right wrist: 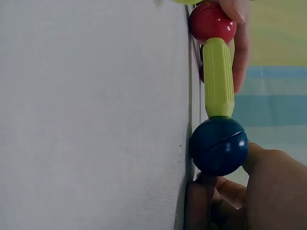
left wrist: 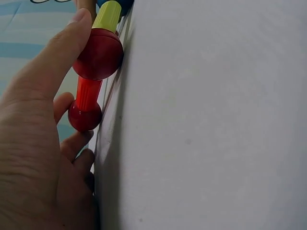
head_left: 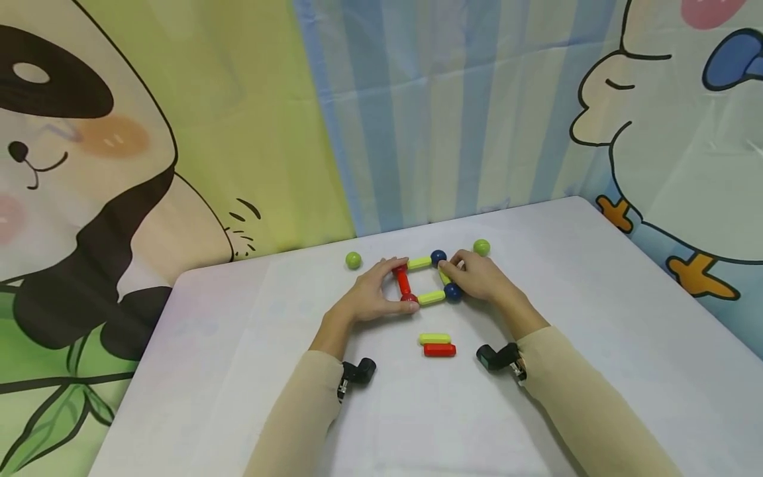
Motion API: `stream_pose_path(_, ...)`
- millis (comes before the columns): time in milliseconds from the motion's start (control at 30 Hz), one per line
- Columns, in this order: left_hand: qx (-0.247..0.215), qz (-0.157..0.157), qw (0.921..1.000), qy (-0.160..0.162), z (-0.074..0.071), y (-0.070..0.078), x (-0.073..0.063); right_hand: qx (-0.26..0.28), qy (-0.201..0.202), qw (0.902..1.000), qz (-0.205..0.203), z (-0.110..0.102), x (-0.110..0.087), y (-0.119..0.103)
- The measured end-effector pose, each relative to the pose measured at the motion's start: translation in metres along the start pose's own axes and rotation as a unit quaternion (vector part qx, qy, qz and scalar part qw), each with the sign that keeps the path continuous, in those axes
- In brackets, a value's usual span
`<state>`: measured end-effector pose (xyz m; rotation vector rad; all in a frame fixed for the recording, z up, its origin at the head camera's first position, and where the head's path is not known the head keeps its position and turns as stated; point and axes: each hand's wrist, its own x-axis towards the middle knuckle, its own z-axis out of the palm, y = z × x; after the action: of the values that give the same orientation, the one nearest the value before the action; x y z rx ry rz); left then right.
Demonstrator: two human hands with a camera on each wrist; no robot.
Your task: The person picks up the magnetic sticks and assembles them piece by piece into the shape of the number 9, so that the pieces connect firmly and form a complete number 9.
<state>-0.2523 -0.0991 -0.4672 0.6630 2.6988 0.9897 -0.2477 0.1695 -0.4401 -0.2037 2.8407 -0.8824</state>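
A four-sided frame of magnetic rods and balls lies on the white table. Its left side is a red rod (head_left: 403, 282) between two red balls (right wrist: 212, 23). My left hand (head_left: 375, 291) grips that side, thumb on the near red ball (left wrist: 99, 54) and fingers at the far one (left wrist: 85, 116). Yellow-green rods (head_left: 432, 297) run from the red balls to two blue balls (head_left: 453, 292). On the right side my right hand (head_left: 477, 275) pinches the yellow-green rod (head_left: 444, 276) between the blue balls; its fingertips are partly hidden behind the near blue ball (right wrist: 218, 147) in the right wrist view.
Nearer me, a loose yellow-green rod (head_left: 434, 338) lies beside a loose red rod (head_left: 439, 350). One green ball (head_left: 354, 260) sits behind my left hand, another green ball (head_left: 481, 247) behind my right. A printed curtain (head_left: 417, 112) hangs along the table's far edge.
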Motion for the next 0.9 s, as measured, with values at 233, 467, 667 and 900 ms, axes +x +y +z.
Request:
stream_pose_path(233, 0.001, 0.007, 0.9999, 0.012, 0.0, 0.003, 0.001, -0.004, -0.039, 0.9992, -0.011, -0.004, -0.01, -0.005)
stream_pose_path(467, -0.007, -0.003, 0.9998, 0.016, 0.001, 0.001, -0.001, 0.023, -0.052, 0.9964, -0.063, -0.015, -0.023, -0.007)
stream_pose_path(667, -0.012, -0.013, 0.9998, 0.012, 0.002, 0.001, -0.003, 0.036, 0.001, 0.9903, -0.134, -0.023, -0.039, -0.012)
stream_pose_path(900, -0.016, -0.011, 0.9998, 0.009, 0.001, 0.003, -0.001, 0.05, 0.001, 0.976, -0.212, -0.02, -0.058, -0.021)
